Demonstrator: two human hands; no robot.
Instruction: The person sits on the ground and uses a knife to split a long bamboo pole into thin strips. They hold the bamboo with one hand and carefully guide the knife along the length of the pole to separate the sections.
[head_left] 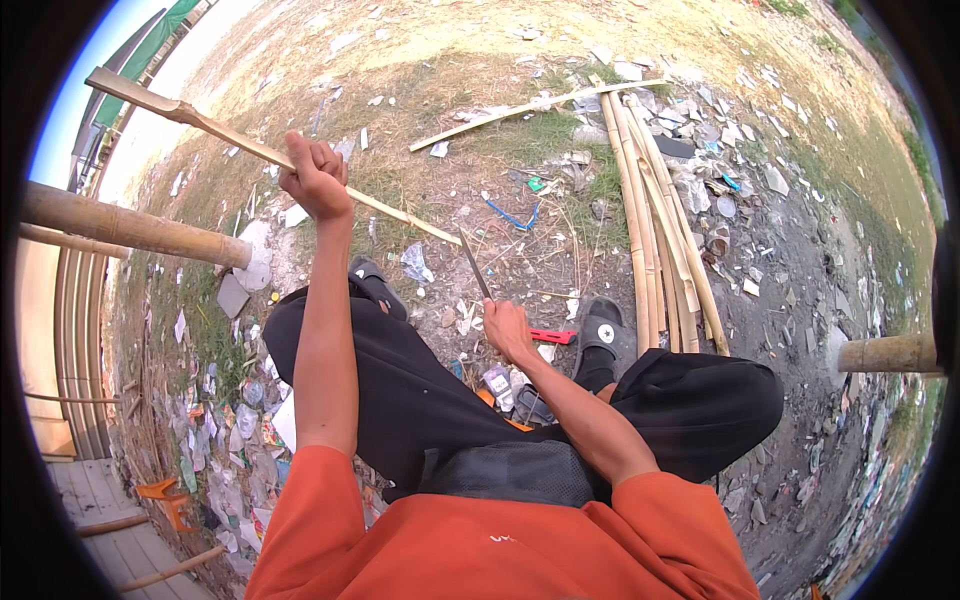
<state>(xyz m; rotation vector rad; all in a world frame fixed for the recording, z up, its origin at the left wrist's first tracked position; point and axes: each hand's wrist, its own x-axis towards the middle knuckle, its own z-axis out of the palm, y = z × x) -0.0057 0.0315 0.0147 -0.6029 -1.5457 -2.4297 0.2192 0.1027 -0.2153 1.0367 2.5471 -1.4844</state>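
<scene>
In the head view, the left hand, raised and curled around a long, pale-yellow split-bamboo strip, probably slants it to bring its lower end beside the slim grey metal knife. Well apart, the right hand grips that knife (handle hidden).

Litter, dry grass and sky show an outdoor yard.
</scene>
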